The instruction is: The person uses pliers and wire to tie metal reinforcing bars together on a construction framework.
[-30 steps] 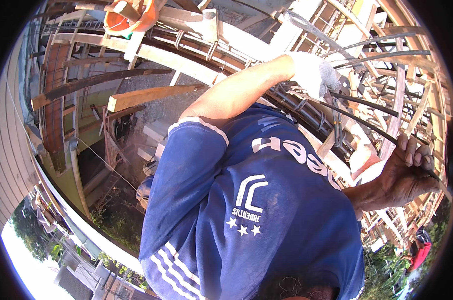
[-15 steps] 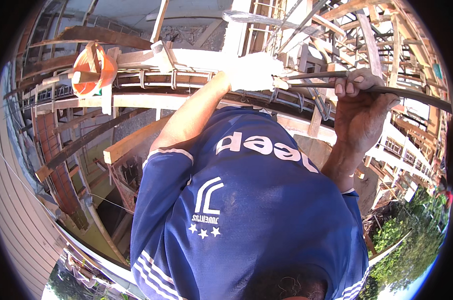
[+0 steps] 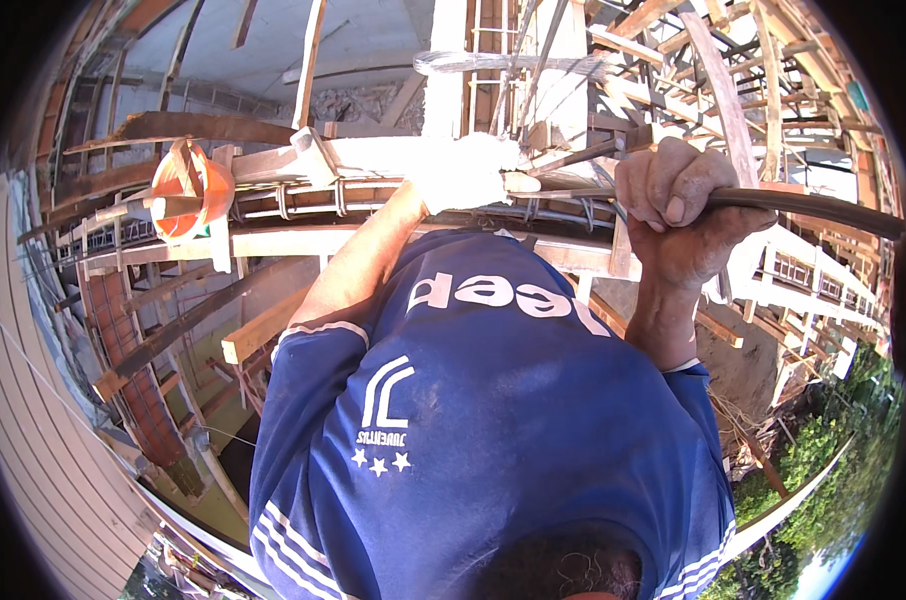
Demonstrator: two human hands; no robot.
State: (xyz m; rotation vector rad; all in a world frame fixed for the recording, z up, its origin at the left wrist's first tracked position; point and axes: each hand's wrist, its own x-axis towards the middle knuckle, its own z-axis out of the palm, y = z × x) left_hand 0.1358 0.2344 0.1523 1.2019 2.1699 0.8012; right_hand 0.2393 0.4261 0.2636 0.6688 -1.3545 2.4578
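My left hand (image 3: 465,175), in a white glove washed out by sunlight, is closed at the concrete beam's edge. Its bare fingertips pinch the thin end of a long dark rod (image 3: 808,203). The rod runs rightward through my bare right hand (image 3: 678,185), whose fingers wrap round it in a fist, and on toward the right rim. A shorter dark rod (image 3: 578,156) slants up from near the glove, apart from my right fist. Under both hands runs a reinforcing bar cage with stirrups (image 3: 340,195). Glare hides the glove's details.
An orange bucket (image 3: 218,195) hangs around timber at the left. A coil of grey wire (image 3: 453,63) lies beyond the glove. Timber posts and planks (image 3: 721,90) crowd the upper right. A cut beam end (image 3: 235,348) juts out at my left, above a drop. Corrugated roofing (image 3: 43,430) lies lower left.
My right fingers have gone from a loose hold to a tight fist round the long rod. The shorter rod now stands clear of that hand. The whole view has shifted slightly.
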